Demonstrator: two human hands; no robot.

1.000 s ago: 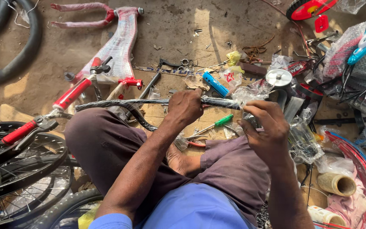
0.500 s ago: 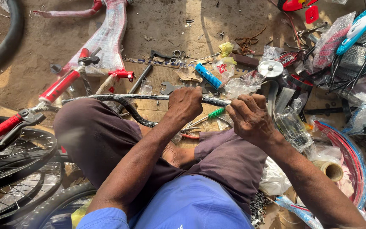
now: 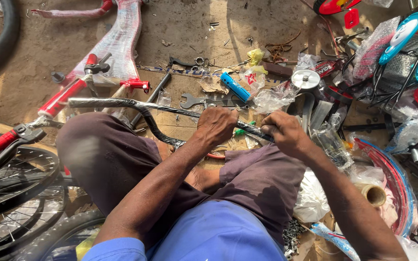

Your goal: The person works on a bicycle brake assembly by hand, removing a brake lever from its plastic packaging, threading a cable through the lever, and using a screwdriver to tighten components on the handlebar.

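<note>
A black bicycle handlebar wrapped in clear plastic lies across my knees, its bar running from the left to the right. My left hand is closed around the middle of the bar. My right hand grips the bar's right end, fingers pinched at the wrapping. Just beyond the hands a spanner and a blue pedal piece lie on cardboard. A green-handled tool peeks out between my hands.
A red bicycle frame wrapped in plastic lies at the top left. Wheels and tyres are stacked at the left. Bagged parts, a red rim, a tape roll and blue discs crowd the right side.
The view has shifted a little. My right hand has slid along the bar's right end, closer to my knee. My left hand keeps its grip on the bar.
</note>
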